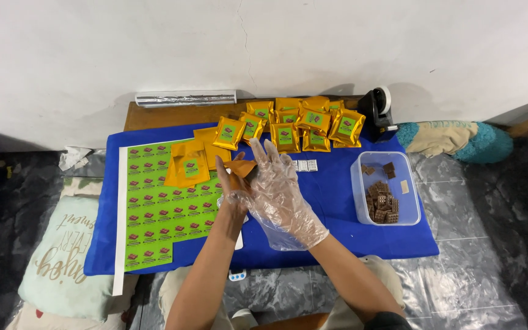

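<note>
— Low blue padded mat (337,244) across mid-frame, against a white wall; dark plastic sheeting around it.

— And the hands?

— Right hand (282,189) in a clear plastic glove, fingers spread open, pointing toward upper left. Left hand (232,186) partly behind it, pinching a small orange foil pouch (239,168) at centre of the frame, just above the mat.

— Nearby?

— Green sticker sheet (157,208) at left of the mat, with flat orange pouches (187,165) lying on its upper edge. Pile of labelled gold pouches (300,122) at upper centre. Clear plastic tub (414,201) of brown chocolate pieces (383,205) at right. Black tape dispenser (379,113) upper right, foil roll (184,98) upper left.
</note>
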